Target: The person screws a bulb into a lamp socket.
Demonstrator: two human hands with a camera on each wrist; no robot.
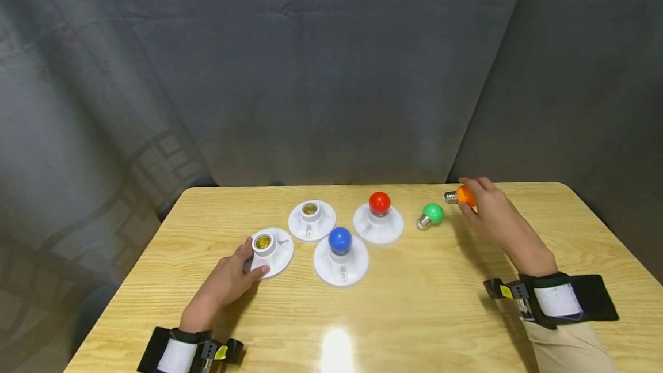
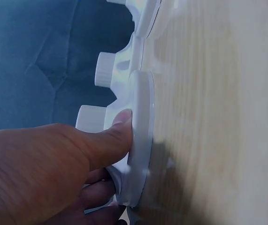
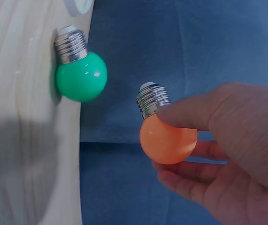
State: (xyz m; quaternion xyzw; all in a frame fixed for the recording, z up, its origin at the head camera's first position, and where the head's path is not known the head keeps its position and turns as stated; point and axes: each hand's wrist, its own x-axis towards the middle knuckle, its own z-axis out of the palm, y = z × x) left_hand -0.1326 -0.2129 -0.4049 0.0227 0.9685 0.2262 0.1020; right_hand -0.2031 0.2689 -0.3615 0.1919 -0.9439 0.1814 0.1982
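An orange light bulb [image 3: 167, 140] is pinched between the thumb and fingers of my right hand [image 1: 494, 212], its metal screw base pointing left in the head view. Beside it, a green light bulb [image 1: 433, 213] lies on the table, apart from the hand. My left hand [image 1: 228, 278] grips the rim of a white lamp holder [image 1: 279, 255] at the left, thumb on the near edge; its socket holds no bulb. In the left wrist view the thumb presses the base plate [image 2: 142, 108], while some fingers are partly hidden behind it.
Behind stands another bulbless white lamp holder [image 1: 323, 220]. A blue bulb [image 1: 340, 240] sits upright in a holder [image 1: 326, 266] near the middle, and a red bulb [image 1: 380, 202] in another [image 1: 391, 229]. A grey curtain [image 1: 331, 73] hangs beyond the wooden table [image 1: 414, 304].
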